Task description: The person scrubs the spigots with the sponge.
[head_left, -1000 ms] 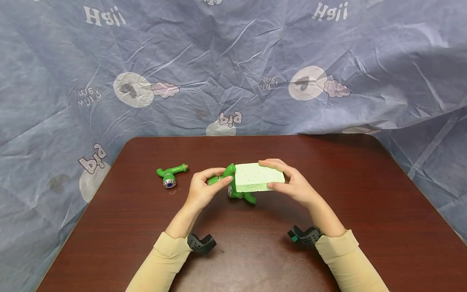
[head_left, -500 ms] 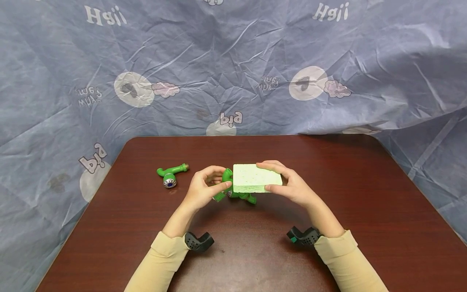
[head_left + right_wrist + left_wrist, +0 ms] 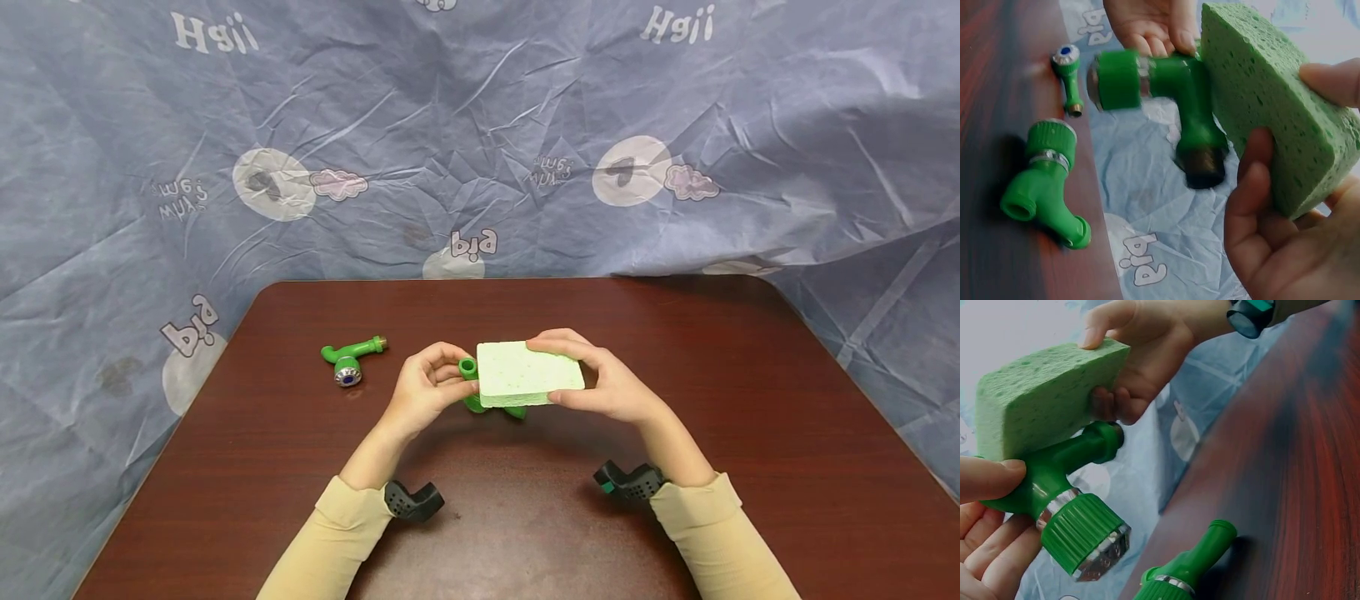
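Observation:
My left hand (image 3: 429, 387) pinches a green faucet (image 3: 1047, 481) by its spout end, thumb on top and fingers beneath. Its ribbed knob with a silver collar points down in the left wrist view, and its brass-coloured threaded end (image 3: 1204, 167) shows in the right wrist view. A light green sponge (image 3: 528, 372) is gripped in my right hand (image 3: 607, 383), between the thumb and fingers at its right end. The sponge's left side lies against the faucet, above the table. In the head view the sponge hides much of the faucet.
Under the held things a second green faucet (image 3: 1050, 194) lies on the dark red-brown table (image 3: 712, 375). A third green faucet (image 3: 347, 360) with a blue-centred knob lies farther left. A blue printed sheet (image 3: 480, 150) hangs behind the table.
My left hand has turned the faucet, so its open spout end now faces up toward the head camera. The sponge has tilted and dropped slightly, staying in my right hand.

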### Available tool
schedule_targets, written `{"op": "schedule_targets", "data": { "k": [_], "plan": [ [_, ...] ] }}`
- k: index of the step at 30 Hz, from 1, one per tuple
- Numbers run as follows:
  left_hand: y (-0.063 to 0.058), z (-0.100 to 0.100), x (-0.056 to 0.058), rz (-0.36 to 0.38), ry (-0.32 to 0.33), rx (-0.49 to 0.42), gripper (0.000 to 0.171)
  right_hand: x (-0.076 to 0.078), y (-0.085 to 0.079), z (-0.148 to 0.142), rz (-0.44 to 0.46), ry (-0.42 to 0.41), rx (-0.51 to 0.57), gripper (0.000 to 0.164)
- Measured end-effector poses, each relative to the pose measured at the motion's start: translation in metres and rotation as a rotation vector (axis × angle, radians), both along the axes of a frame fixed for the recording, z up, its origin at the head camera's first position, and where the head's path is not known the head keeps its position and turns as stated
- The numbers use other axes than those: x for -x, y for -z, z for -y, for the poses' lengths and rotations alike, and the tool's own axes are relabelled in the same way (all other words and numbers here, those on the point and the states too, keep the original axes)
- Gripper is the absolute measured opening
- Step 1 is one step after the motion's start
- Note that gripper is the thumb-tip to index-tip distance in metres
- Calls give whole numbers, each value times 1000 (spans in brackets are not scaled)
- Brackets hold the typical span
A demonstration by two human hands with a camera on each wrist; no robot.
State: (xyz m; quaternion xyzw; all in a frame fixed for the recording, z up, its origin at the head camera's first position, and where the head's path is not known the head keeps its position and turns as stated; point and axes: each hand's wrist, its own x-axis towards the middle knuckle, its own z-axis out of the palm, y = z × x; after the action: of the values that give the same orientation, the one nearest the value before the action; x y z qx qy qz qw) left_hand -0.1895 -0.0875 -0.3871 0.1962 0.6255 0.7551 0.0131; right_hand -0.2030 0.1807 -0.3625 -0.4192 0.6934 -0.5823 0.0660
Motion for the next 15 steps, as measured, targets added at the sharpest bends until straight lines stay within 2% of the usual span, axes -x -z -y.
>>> {"op": "schedule_targets", "data": {
  "k": [3, 8, 11, 15],
  "plan": [
    [0, 0, 1, -17, 0, -42, 27, 1, -1, -3, -33, -5, -16, 57],
    [-2, 2, 1, -47, -33, -102, 27, 4, -3, -13, -48, 31, 23, 57],
    [-2, 1, 0, -43, -43, -105, 28, 3, -3, -11, -45, 39, 25, 57],
    [-1, -1, 0, -38, -50, -93, 29, 0, -4, -2, -92, 48, -17, 59]
  ]
}}
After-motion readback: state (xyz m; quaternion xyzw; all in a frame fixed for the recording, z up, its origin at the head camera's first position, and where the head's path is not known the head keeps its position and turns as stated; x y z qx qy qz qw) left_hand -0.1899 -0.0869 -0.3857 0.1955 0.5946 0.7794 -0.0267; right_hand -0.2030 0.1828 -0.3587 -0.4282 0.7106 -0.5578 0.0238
